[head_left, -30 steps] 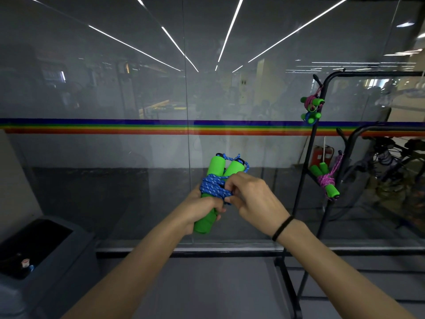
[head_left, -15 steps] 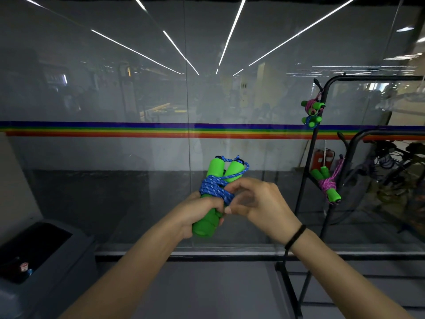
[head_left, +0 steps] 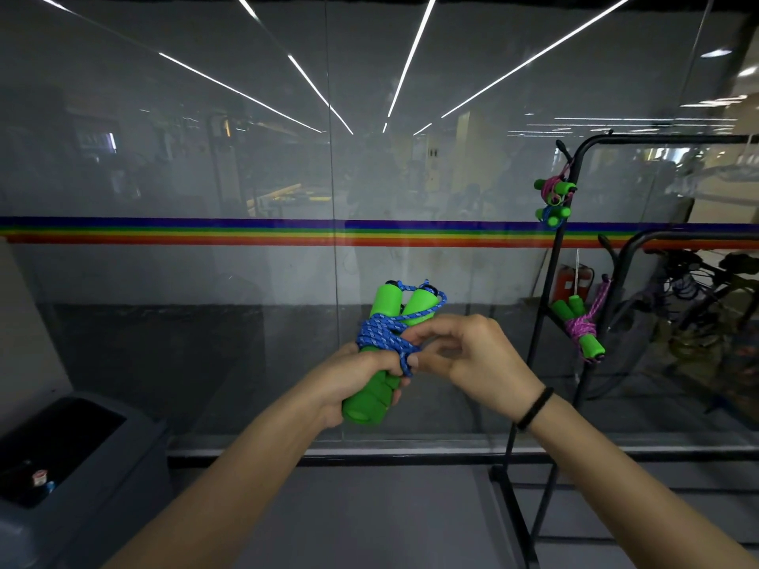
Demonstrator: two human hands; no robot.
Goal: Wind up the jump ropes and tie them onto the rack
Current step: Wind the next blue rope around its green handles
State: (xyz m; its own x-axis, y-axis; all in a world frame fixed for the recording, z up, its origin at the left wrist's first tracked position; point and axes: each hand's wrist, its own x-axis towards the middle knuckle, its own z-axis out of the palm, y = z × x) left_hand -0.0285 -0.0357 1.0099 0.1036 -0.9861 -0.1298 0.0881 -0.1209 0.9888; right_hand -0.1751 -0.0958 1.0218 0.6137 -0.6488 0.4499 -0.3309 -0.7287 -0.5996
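Note:
My left hand grips the two green foam handles of a jump rope, held upright side by side, with blue rope wound around their middle. My right hand is beside the bundle, and its thumb and fingers pinch the blue rope at the wrap. To the right stands the black metal rack. A wound pink rope with green handles hangs on its lower part. Higher up hangs a cluster of pink and blue wound ropes.
A glass wall with a rainbow stripe is straight ahead. A grey bin sits at the lower left. Behind the rack on the right are dark bicycles. Grey floor lies below my arms.
My right hand has slid off the top of the wrap to its right side, now pinching the rope end. The bundle tilted slightly; a loop shows near the handle tops.

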